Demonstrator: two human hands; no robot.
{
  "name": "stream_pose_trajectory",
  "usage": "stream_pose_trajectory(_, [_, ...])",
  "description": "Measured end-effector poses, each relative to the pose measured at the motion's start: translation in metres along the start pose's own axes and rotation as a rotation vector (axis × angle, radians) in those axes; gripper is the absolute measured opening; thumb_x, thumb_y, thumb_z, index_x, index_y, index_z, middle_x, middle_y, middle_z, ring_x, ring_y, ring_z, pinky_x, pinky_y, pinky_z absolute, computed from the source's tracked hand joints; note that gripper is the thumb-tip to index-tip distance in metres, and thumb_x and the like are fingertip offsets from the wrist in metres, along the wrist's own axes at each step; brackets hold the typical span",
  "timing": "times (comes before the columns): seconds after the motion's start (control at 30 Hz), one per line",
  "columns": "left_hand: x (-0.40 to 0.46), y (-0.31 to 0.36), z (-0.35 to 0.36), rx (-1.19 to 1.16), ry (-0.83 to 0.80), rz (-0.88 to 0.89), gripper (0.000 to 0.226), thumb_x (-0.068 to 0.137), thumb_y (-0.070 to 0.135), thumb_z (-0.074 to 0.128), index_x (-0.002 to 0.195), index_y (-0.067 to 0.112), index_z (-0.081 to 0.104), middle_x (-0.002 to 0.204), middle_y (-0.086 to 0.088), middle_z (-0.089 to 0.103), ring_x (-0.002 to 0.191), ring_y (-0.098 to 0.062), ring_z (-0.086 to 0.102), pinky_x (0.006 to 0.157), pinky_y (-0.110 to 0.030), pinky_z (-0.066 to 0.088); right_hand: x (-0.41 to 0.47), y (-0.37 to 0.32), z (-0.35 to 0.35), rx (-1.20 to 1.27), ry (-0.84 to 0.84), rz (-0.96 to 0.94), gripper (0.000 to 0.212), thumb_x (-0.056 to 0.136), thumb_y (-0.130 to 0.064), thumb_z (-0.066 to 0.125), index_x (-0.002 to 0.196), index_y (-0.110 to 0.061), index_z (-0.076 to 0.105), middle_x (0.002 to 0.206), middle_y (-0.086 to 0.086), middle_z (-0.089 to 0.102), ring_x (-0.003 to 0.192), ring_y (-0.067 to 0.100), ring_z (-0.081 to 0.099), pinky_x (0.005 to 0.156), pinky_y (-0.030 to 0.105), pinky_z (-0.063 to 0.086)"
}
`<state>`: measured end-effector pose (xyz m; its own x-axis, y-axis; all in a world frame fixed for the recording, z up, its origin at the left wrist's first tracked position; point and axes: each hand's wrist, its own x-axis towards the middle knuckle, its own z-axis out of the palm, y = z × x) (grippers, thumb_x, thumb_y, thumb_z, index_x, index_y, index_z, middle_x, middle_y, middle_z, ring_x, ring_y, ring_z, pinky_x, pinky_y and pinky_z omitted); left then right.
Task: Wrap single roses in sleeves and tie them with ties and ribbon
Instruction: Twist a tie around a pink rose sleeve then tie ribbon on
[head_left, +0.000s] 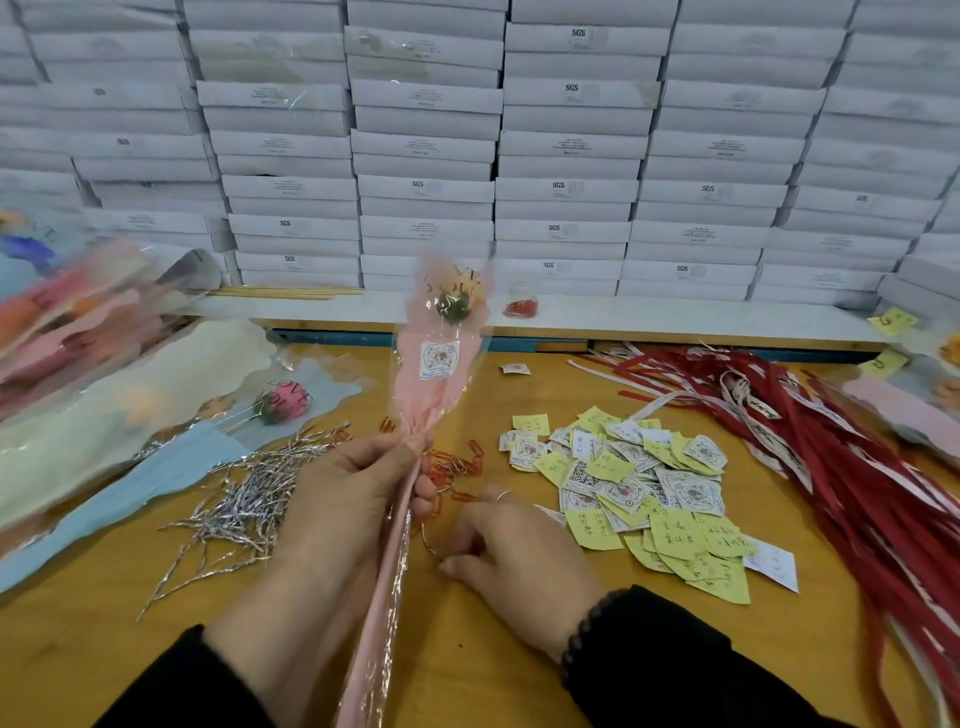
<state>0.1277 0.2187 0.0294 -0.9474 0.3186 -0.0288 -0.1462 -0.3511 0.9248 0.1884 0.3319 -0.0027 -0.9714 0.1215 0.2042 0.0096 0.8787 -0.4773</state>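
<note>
In the head view, the left hand (358, 488) gripped the gathered neck of the pink sleeve (434, 384), holding the rose (453, 305) upright above the table (467, 649). The right hand (511, 545) pinched a thin twist tie (430, 543) low beside it. If the left grip loosened, the sleeve could open before tying; the thin tie could slip from the fingers.

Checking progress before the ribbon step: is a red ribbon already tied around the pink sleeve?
No: the pink sleeve is only gathered in the left hand, and the red ribbons lie loose on the table.
</note>
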Motion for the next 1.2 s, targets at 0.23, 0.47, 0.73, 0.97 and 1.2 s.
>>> stream_pose_trajectory(0.23, [0.000,-0.010,0.001,0.027,-0.040,-0.003,0.010,0.081,0.003,0.060,0.079,-0.005,0.064,0.047,-0.008,0.054,0.035,-0.011,0.045,0.035,-0.015,0.039,-0.004,0.010,-0.010,0.431,0.406,0.131,0.018,0.094,-0.023,0.050,0.077,-0.022,0.044,0.068,-0.009,0.049,0.057,0.004,0.041,0.057,0.023,0.038])
stream_pose_trajectory(0.47, [-0.008,-0.023,0.008,0.106,-0.119,0.010,0.020,0.084,0.004,0.059,0.066,0.002,0.068,0.047,-0.011,0.054,0.035,-0.013,0.044,0.035,-0.016,0.038,-0.013,-0.002,-0.018,0.844,0.317,-0.184,0.022,0.087,0.007,0.055,0.078,-0.012,0.060,0.059,-0.007,0.059,0.051,-0.001,0.053,0.052,0.010,0.041])
stream_pose_trajectory(0.73, [-0.013,-0.026,0.014,0.178,-0.184,0.058,0.031,0.087,0.004,0.058,0.058,0.008,0.069,0.050,-0.013,0.058,0.037,-0.014,0.045,0.038,-0.016,0.039,-0.008,0.005,-0.022,0.857,0.331,-0.088,0.019,0.087,0.002,0.057,0.077,-0.013,0.062,0.061,-0.005,0.058,0.052,0.001,0.050,0.053,0.014,0.041])
stream_pose_trajectory(0.97, [-0.015,-0.026,0.014,0.131,-0.166,-0.007,0.041,0.095,0.023,0.049,0.066,0.002,0.068,0.054,-0.015,0.058,0.043,-0.017,0.047,0.043,-0.022,0.041,-0.009,0.010,-0.021,0.781,0.343,-0.048,0.021,0.084,0.001,0.062,0.075,-0.018,0.065,0.061,-0.007,0.058,0.057,0.004,0.048,0.056,0.020,0.043])
stream_pose_trajectory(1.2, [-0.015,-0.027,0.014,0.176,-0.131,0.055,0.035,0.094,0.015,0.049,0.065,0.005,0.064,0.048,-0.008,0.053,0.037,-0.012,0.041,0.038,-0.015,0.035,-0.012,0.003,-0.020,0.831,0.336,-0.041,0.025,0.085,0.001,0.061,0.071,-0.020,0.062,0.059,-0.004,0.060,0.056,0.004,0.051,0.054,0.018,0.043])
